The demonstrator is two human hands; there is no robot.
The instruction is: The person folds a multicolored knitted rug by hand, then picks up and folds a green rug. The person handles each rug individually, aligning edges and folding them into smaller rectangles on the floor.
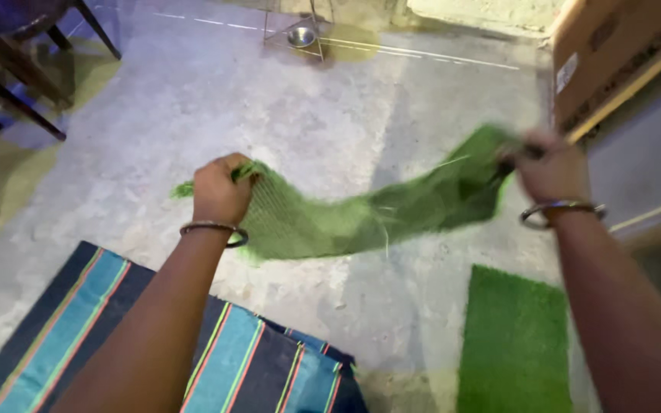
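Both arms stretch forward and apart, each wrist ringed by a metal bangle. The left hand (pixel 221 189) is closed into a fist, knuckles up. The right hand (pixel 551 170) is held slightly higher, likewise clenched tight, fingers curled under.

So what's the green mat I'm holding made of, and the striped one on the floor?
Green mat: looks like synthetic artificial turf, fuzzy grass pile on one face, gridded mesh backing on the other, sagging limply between both hands. Striped mat: probably woven fabric, matte, blue and dark bands with thin coloured lines.

Fuzzy synthetic turf mat (pixel 361 214), mesh-backed
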